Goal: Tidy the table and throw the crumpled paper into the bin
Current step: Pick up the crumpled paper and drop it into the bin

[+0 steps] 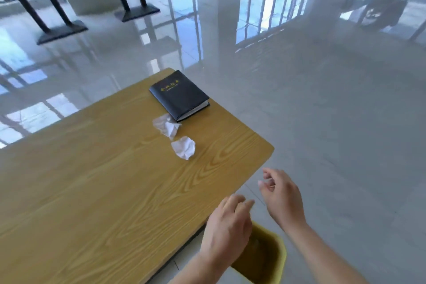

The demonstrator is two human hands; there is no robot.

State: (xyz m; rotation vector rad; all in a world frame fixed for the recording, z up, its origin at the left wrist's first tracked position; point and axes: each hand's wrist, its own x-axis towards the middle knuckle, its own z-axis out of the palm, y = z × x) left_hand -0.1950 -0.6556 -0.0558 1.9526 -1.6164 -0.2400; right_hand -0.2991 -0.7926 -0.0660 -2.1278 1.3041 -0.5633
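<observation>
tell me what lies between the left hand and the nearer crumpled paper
Only bare table, in the head view, between the left hand and the nearer crumpled paper.

Bin (280, 260) half hidden (left hand (227, 228) covers it).

Wood-grain desk (92, 191) with a smooth, slightly satin finish. Two crumpled white paper balls (183, 147). Black leather-look notebook (179, 94). Yellow plastic bin (265, 258). Glossy, mirror-like tiled floor (322, 99).

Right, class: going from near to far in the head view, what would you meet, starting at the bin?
yellow bin → nearer crumpled paper ball → farther crumpled paper → black notebook
</observation>
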